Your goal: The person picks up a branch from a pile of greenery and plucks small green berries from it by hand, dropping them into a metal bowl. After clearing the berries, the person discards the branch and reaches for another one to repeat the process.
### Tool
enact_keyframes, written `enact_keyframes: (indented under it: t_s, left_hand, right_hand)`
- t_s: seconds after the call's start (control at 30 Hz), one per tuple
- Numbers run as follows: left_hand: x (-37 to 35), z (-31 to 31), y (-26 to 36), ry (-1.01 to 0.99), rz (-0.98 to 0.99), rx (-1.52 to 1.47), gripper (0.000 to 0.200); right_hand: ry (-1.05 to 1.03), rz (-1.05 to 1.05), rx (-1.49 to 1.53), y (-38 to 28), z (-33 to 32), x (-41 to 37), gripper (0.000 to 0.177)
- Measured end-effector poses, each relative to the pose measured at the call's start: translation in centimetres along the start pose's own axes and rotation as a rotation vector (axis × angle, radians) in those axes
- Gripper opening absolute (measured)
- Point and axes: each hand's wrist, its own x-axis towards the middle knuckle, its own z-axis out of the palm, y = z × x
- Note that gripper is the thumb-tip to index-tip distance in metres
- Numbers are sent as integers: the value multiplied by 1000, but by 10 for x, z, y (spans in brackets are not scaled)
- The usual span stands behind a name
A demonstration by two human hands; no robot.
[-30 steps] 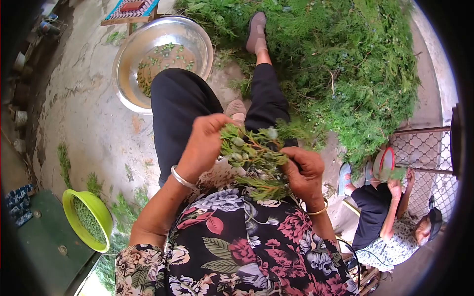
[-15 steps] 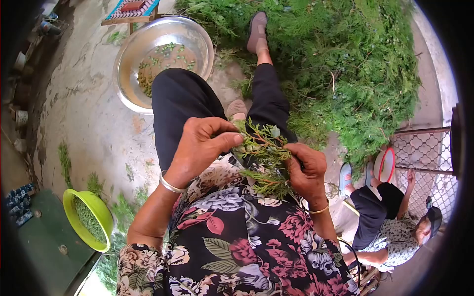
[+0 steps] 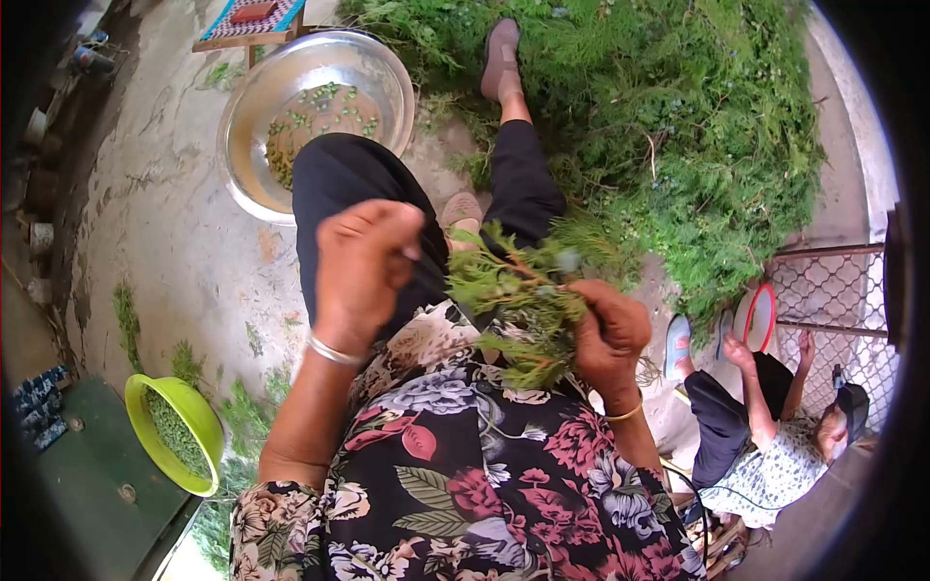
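My right hand [image 3: 615, 334] is closed around the base of a leafy green cypress-like sprig [image 3: 518, 286], held over my lap. A pale bluish-green seed cone [image 3: 568, 259] shows near the top of the sprig. My left hand [image 3: 368, 271] is apart from the sprig, above my dark-trousered knee, with its fingers curled together. Motion blurs it, and whatever it may pinch is hidden. Past that knee stands a wide metal basin [image 3: 397, 73] with small green cones [image 3: 325, 102] scattered on its bottom.
A large heap of green branches [image 3: 678, 126] covers the ground ahead and right. A yellow-green tub [image 3: 211, 426] full of small green cones is at left. Another person [image 3: 765, 465] sits at right by a red-rimmed basin [image 3: 761, 315] and wire mesh. A stool [image 3: 257, 34] stands behind the metal basin.
My left hand has left the sprig and moved up and to the left. The right hand keeps the sprig, shifting slightly right. The other person's arm has risen toward the red-rimmed basin.
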Motion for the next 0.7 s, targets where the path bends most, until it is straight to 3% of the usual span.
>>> enact_keyframes:
  t_s: [0.13,0.23,0.3,0.33,0.4,0.47,0.53,0.6,0.63,0.67,0.7]
  left_hand:
    - [23,-21,49,20,233,70,11]
    - [72,-40,86,225,606,490,35]
    - [103,-51,116,289,776,806,51]
    - [121,-66,125,284,780,805,51]
    - [152,-92,136,643,1476,1502,51]
    - [123,-76,134,733,1427,1489,54]
    - [63,-31,116,436,949,997,46]
    - [12,-10,93,92,634,724,40]
    - [-2,-4,75,-65,661,789,35]
    - [-3,-3,58,-344,890,820,35]
    - [-6,3,42,-436,925,830,35]
  right_hand:
    - [-31,194,-5,0,-15,-6,12]
    - [-7,143,43,3,-10,-6,13]
    - [0,136,57,0,-7,-3,13]
    - [-14,144,55,-3,-7,-1,13]
    - [-23,155,49,-4,-7,1,14]
    - [-8,147,34,-3,-4,0,14]
    - [-4,176,47,-1,0,2,14]
    - [-6,203,60,-2,3,4,14]
    - [-14,242,46,-3,4,6,12]
    - [-23,279,34,-4,5,7,11]
    - [-32,274,38,-3,7,8,11]
